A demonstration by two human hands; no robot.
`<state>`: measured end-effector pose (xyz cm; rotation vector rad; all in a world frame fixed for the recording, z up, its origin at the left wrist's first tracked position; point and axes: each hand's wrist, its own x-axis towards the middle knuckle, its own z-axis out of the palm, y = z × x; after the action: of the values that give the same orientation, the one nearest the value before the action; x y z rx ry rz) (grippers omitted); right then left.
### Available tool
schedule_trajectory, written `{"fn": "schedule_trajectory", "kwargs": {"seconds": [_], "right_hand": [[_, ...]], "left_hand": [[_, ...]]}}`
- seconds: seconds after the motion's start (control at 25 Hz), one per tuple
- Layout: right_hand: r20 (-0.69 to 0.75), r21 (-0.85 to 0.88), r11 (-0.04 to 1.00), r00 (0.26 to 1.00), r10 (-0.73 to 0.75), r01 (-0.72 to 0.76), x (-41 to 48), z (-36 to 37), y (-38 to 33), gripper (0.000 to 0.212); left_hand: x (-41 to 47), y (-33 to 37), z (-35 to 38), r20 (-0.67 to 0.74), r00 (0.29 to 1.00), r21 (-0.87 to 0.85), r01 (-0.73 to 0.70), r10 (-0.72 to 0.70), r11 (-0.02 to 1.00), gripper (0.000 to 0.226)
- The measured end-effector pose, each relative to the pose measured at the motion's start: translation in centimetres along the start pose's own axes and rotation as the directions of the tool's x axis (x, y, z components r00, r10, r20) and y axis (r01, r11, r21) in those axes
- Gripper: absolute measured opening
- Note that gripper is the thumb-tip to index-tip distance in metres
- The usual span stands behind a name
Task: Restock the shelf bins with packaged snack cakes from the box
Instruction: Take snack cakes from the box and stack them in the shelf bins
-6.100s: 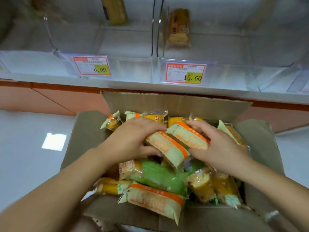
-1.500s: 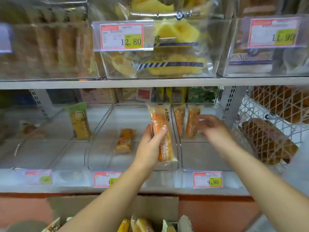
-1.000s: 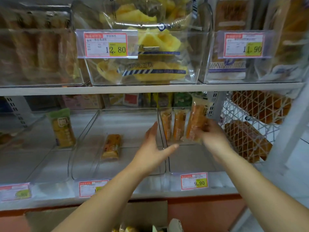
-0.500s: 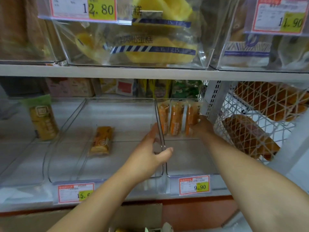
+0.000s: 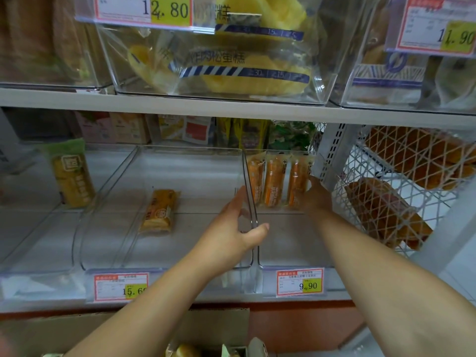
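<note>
Three orange-wrapped snack cakes (image 5: 273, 184) stand upright in a row at the back of the clear right bin (image 5: 288, 243). My right hand (image 5: 316, 199) reaches deep into that bin and holds the rightmost cake (image 5: 296, 181); its fingers are mostly hidden. My left hand (image 5: 231, 230) straddles the clear wall between the right and middle bins, fingers straight, thumb on the right side. The cardboard box (image 5: 219, 323) sits below the shelf with a few wrapped cakes (image 5: 185, 350) showing at the bottom edge.
The middle bin (image 5: 201, 176) holds one yellow-brown cake (image 5: 159, 210) lying flat. A green-topped cake (image 5: 70, 173) stands in the left bin. A white mesh basket (image 5: 381, 166) of bread is on the right. The shelf above (image 5: 219, 109) carries full clear bins. Price tags (image 5: 300, 282) line the shelf front.
My left hand passed its orange cake to my right hand, which stood it as the third cake at the back of the right bin. My left hand dropped onto the bin wall.
</note>
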<state>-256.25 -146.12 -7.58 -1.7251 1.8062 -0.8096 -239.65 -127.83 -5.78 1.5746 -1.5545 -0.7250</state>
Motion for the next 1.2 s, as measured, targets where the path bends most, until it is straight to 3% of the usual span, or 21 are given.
{"fn": "schedule_trajectory", "kwargs": {"seconds": [0.36,0.52,0.6,0.64,0.68,0.76,0.88,1.04,1.2], "right_hand": [[0.114,0.067,0.995,0.991,0.070,-0.078,-3.8,-3.0,-1.9,0.070],[0.023,0.146,0.980,0.990,-0.142,0.137,-11.9,-5.4,-4.7,0.043],[0.051,0.239,0.940,0.964,-0.263,0.243,-16.7,-6.1,-5.7,0.029],[0.132,0.300,0.918,0.942,-0.308,0.258,-19.2,-6.4,-5.9,0.023],[0.267,0.332,0.912,0.903,-0.337,0.243,-21.9,-6.4,-6.1,0.019],[0.562,0.154,0.935,0.750,-0.348,0.319,-25.7,-5.3,-6.1,0.019],[0.801,-0.196,0.774,0.554,-0.228,0.602,-28.2,-0.7,-5.0,0.036],[0.858,-0.351,0.682,0.512,-0.040,0.641,-29.1,5.9,-1.9,0.049],[0.858,-0.407,0.677,0.510,0.054,0.613,-29.2,9.0,-1.1,0.071]], "left_hand": [[-0.6,1.2,-0.3,-0.025,0.999,-0.009,-0.043,0.042,0.999,0.054],[-3.7,2.7,-2.1,-0.125,0.980,0.119,-0.137,0.152,0.983,0.068],[-7.0,2.0,-4.1,-0.142,0.947,0.205,-0.257,0.289,0.944,0.054],[-9.0,1.2,-5.1,-0.119,0.935,0.231,-0.300,0.333,0.925,0.045],[-11.1,-0.4,-6.2,-0.075,0.945,0.248,-0.291,0.318,0.924,0.037],[-15.2,-4.1,-7.8,0.035,0.988,0.288,-0.154,0.151,0.945,0.029],[-19.4,-9.7,-8.4,0.169,0.979,0.474,0.022,-0.115,0.880,0.037],[-21.9,-14.2,-6.7,0.196,0.953,0.603,0.069,-0.232,0.795,0.050],[-22.8,-15.6,-6.6,0.175,0.950,0.761,0.037,-0.260,0.648,0.065]]}}
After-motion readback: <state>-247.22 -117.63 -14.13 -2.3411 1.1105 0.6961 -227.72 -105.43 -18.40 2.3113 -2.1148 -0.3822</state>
